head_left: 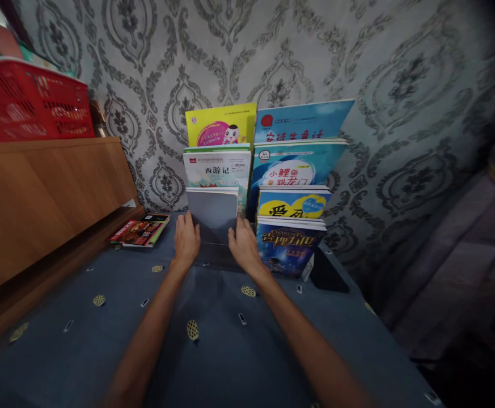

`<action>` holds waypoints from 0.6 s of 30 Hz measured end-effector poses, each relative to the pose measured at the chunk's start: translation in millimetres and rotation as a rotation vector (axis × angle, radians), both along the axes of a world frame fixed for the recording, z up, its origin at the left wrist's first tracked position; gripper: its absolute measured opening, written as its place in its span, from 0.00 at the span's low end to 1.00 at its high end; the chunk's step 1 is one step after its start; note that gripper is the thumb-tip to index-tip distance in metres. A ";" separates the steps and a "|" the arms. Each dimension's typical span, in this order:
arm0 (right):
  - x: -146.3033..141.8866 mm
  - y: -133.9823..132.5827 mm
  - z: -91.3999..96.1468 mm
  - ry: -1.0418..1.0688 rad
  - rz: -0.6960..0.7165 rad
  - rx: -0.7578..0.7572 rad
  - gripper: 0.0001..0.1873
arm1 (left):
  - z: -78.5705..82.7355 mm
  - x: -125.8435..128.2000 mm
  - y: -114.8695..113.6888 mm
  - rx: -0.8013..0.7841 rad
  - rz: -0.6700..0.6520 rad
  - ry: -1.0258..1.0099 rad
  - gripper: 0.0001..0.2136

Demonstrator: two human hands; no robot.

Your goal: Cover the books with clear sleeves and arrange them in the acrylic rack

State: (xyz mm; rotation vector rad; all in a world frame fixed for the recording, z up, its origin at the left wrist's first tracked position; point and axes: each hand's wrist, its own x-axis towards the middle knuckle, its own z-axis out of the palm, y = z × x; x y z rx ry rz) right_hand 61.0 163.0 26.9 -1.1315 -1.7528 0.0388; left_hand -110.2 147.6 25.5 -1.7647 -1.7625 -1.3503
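A grey-covered book (213, 208) stands upright at the front of the left row of a tiered book rack. My left hand (186, 239) grips its lower left edge and my right hand (244, 242) grips its lower right edge, fingers curled round the sides. Behind it stand a white book (217, 168) and a yellow book (220, 124). The right row holds several books: a dark blue starry one (288, 247) in front, a yellow-blue one (292, 203), then two light blue ones (298, 161).
A small stack of books (140, 230) lies flat to the left on the blue patterned cloth (213, 340). A wooden headboard (38, 198) rises at left with a red basket (30, 101) on top. Patterned wallpaper backs the rack. A dark flat object (328, 275) lies right of it.
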 end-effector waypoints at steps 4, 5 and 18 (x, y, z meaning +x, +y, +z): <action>0.1 1.0 0.5 -0.013 -0.014 -0.005 0.26 | -0.7 2.3 1.3 0.006 -0.007 -0.008 0.23; 0.1 1.0 1.0 -0.018 -0.019 -0.009 0.26 | -0.6 2.8 1.2 0.004 -0.005 -0.007 0.23; -0.4 5.5 0.9 -0.011 -0.025 -0.006 0.27 | 0.2 0.4 5.0 0.020 -0.023 -0.016 0.25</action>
